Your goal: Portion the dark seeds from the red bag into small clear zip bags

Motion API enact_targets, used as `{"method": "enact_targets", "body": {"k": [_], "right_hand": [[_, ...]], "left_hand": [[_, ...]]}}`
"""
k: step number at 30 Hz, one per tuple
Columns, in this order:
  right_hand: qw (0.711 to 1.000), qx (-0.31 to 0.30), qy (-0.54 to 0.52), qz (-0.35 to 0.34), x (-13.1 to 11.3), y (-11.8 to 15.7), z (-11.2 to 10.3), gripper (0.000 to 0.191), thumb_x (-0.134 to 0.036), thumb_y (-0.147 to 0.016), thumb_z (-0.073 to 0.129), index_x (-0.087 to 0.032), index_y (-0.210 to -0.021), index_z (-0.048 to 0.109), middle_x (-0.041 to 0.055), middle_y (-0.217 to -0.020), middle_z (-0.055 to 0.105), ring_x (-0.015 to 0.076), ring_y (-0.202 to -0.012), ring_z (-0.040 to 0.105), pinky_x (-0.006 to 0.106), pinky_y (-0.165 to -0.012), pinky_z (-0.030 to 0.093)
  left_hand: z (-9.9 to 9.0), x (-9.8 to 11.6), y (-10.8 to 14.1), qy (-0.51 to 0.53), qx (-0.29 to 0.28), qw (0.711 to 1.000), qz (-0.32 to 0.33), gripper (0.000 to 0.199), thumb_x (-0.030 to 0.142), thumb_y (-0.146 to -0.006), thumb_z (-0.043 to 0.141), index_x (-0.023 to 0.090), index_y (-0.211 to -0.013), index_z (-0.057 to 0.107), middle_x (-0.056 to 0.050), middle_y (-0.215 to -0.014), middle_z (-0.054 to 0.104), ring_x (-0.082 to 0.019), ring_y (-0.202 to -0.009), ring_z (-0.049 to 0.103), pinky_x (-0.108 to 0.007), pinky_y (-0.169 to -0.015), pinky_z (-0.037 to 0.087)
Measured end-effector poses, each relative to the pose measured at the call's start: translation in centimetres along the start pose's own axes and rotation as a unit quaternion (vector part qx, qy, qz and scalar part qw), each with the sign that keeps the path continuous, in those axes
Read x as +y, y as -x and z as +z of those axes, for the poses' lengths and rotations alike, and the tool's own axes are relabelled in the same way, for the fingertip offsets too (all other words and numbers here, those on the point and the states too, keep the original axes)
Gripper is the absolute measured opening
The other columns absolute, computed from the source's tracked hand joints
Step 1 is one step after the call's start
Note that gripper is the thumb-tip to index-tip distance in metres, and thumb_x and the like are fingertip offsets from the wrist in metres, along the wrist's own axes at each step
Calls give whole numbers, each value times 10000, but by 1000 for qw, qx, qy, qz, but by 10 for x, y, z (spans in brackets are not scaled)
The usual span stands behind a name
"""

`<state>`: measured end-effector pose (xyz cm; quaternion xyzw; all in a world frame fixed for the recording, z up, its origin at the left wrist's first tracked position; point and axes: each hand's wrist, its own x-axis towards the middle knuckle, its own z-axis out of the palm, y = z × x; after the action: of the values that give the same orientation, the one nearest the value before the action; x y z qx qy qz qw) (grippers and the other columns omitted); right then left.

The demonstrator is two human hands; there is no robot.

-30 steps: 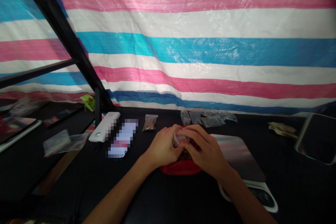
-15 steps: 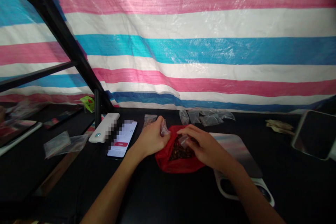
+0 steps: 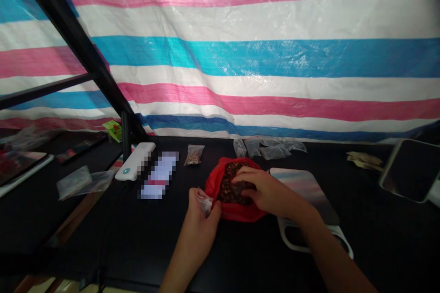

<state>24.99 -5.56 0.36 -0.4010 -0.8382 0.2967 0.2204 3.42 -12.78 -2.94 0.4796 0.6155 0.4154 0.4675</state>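
My left hand (image 3: 201,222) is closed on a small clear plastic bag (image 3: 205,202), held at the left edge of a red plastic bag (image 3: 240,213). The red bag stands with its mouth open and holds dark brown dried bits (image 3: 229,185). My right hand (image 3: 256,190) reaches into it from the right, fingers curled down among the bits. What those fingers grip is hard to make out; a greyish, see-through patch shows beneath them. Behind the red bag lies a small zip bag (image 3: 194,154) partly filled with brown bits.
Several clear bags (image 3: 270,149) lie at the back by the striped sheet (image 3: 240,59). A kitchen scale (image 3: 309,192) sits under my right forearm. Left are a phone (image 3: 160,176), a white power bank (image 3: 135,161) and a black metal frame (image 3: 103,73). A dark-screened device (image 3: 410,171) stands right.
My left hand has come down toward me with the small bag, uncovering the filled zip bag behind. My right hand has gone deeper into the brown bits. The view has shifted slightly.
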Motion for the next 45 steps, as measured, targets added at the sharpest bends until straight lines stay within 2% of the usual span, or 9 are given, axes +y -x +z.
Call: {"method": "enact_targets", "body": {"k": [4,10,12,16,20,26,32,39,45], "right_hand": [[1000,2,20,6,-6,-5,9,360,-53,-859,634,-254,-1138,741,41,-1171,713,220,-1105,663,360,-987,511],[994,14,104,31,-4,-8,20,269,-241,-937,669,-225,-1198,734,83,-1196,688,233,-1097,663,348,-956,514],[991,27,130,33,-3,-10,24,274,-259,-946,666,-223,-1209,730,81,-1176,694,240,-1099,663,353,-952,512],[986,59,153,38,-4,-13,31,295,-221,-938,659,-222,-1227,717,86,-1204,688,246,-1105,665,370,-953,514],[983,84,157,41,-4,-13,35,314,-206,-938,646,-221,-1248,697,87,-1252,678,255,-1131,659,402,-978,512],[984,80,152,43,-6,-15,33,301,-178,-939,619,-207,-1229,694,87,-1266,681,260,-1157,645,403,-990,508],[986,72,133,75,-12,-13,29,310,-128,-866,642,-198,-1159,711,78,-1184,715,256,-1107,665,394,-974,490],[981,81,149,99,-19,-15,33,364,-99,-842,606,-197,-1181,696,73,-1219,713,268,-1126,644,400,-960,458],[986,64,136,75,-14,-13,32,312,-111,-833,634,-205,-1122,705,61,-1167,728,253,-1099,645,382,-956,443]], "left_hand": [[15,-5,-7,66,36,997,4,256,266,-837,634,245,-890,384,64,-742,486,-107,-579,474,-201,-537,388],[12,-5,-11,82,106,991,5,301,312,-817,661,251,-917,384,86,-735,466,-86,-525,431,-194,-510,376],[9,-6,-14,89,106,990,2,310,313,-810,664,252,-918,380,92,-727,464,-83,-514,424,-194,-504,377],[5,-7,-17,92,79,993,-1,251,276,-810,636,244,-873,395,91,-705,448,-84,-512,421,-195,-506,383],[4,-2,-18,85,131,987,27,223,220,-797,622,238,-853,407,82,-714,444,-87,-546,441,-193,-526,389],[6,0,-19,86,111,989,36,187,201,-800,604,230,-834,423,77,-708,428,-88,-559,435,-192,-525,369],[6,-4,-18,105,134,985,13,159,208,-778,613,219,-818,460,74,-714,440,-94,-604,455,-194,-577,406],[14,3,-13,204,164,965,-20,228,229,-743,692,211,-858,495,77,-717,476,-81,-572,452,-188,-549,405],[16,2,-16,277,175,944,-33,289,228,-718,732,213,-855,477,79,-723,464,-73,-574,460,-179,-533,397]]}}
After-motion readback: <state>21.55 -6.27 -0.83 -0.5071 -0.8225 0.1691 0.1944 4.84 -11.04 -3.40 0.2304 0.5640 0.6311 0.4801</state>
